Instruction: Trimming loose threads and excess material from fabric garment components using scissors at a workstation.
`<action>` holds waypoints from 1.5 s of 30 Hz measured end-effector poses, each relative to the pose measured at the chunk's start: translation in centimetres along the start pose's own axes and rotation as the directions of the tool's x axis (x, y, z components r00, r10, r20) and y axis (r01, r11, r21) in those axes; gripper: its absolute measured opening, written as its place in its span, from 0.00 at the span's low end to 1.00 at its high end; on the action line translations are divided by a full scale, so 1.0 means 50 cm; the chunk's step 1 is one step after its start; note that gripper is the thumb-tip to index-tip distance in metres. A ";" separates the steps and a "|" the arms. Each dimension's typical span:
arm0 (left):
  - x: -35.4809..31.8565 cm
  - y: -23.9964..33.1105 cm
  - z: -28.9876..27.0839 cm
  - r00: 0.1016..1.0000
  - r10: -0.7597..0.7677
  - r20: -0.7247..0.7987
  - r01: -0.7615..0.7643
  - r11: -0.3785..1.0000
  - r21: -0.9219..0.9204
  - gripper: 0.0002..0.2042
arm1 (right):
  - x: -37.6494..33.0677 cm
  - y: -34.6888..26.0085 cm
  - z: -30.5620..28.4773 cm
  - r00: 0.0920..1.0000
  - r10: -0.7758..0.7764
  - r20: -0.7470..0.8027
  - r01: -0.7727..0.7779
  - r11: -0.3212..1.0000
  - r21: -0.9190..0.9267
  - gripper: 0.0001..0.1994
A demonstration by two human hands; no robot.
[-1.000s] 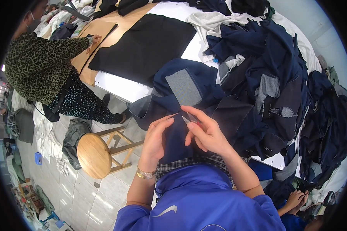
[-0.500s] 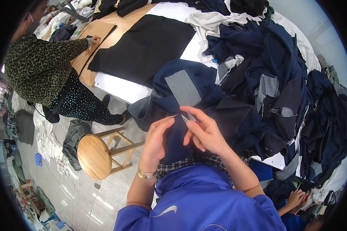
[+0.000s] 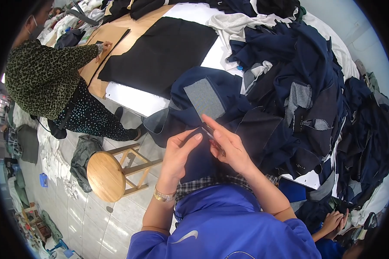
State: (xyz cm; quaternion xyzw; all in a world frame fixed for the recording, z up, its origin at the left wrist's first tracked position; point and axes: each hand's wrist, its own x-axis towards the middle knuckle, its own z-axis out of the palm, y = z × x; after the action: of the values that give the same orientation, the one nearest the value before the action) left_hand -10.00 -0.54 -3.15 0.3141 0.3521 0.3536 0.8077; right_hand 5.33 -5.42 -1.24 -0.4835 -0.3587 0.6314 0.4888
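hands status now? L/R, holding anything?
Left hand: pinched shut on the navy cloth.
Right hand: closed around a small tool at the cloth; what kind cannot be told.

It was a garment workshop: a long cutting table (image 3: 129,97) carried a spread black cloth (image 3: 160,54), heaps of cut navy fabric pieces (image 3: 298,86) lay piled beside it, and a round wooden stool (image 3: 106,175) stood on the tiled floor (image 3: 99,220)

Bright, even, soft-shadowed daylight (black fisheye vignette, bent edges), sharp centre, slight rim blur.
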 end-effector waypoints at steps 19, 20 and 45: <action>0.001 0.003 0.003 1.000 -0.022 0.015 0.022 0.999 -0.030 0.11 | -0.002 0.008 -0.013 0.993 0.077 0.093 -0.106 0.922 0.371 0.21; 0.002 0.001 0.002 1.000 -0.016 0.009 0.016 1.000 -0.018 0.11 | -0.002 0.008 -0.013 0.991 0.095 0.092 -0.122 0.924 0.363 0.21; -0.005 -0.011 0.032 0.863 0.505 0.013 -0.334 0.552 0.764 0.11 | 0.019 -0.010 0.012 0.833 -0.530 -0.161 0.286 0.660 -0.694 0.04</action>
State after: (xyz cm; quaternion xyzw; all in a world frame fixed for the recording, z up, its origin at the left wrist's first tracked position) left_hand -8.68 -1.45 -2.58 0.6519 0.4613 0.3921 0.4566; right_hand 4.83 -4.34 -0.86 -0.6302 -0.5605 0.2437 0.4788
